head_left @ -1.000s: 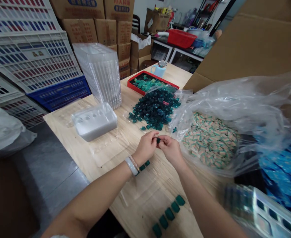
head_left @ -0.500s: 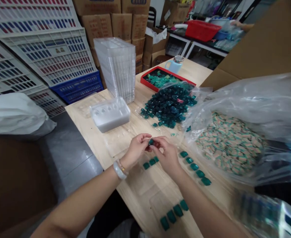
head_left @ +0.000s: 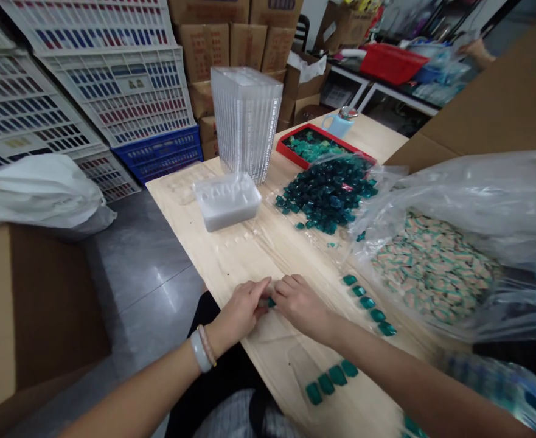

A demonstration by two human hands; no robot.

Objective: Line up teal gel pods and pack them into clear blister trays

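My left hand (head_left: 243, 311) and my right hand (head_left: 297, 301) lie low on the wooden table (head_left: 231, 255), fingertips meeting over a small teal piece (head_left: 271, 302) that peeks out between them. Both hands have their fingers curled down on the pieces there. A row of several teal pieces (head_left: 368, 307) lies to the right of my right hand. Another short row of teal pieces (head_left: 331, 380) sits in a clear tray near the table's front edge. A heap of dark teal pieces (head_left: 329, 194) lies on clear plastic further back.
A tall stack of clear trays (head_left: 247, 121) and a white plastic block (head_left: 226, 201) stand at the back left. A red tray (head_left: 295, 152), a blue mug (head_left: 338, 125) and a big clear bag of pale wrapped pieces (head_left: 432, 267) sit right. Crates and cartons behind.
Both hands dropped from mid-air down onto the table, toward the near edge, with the teal piece between them. The camera view shifted left and down.
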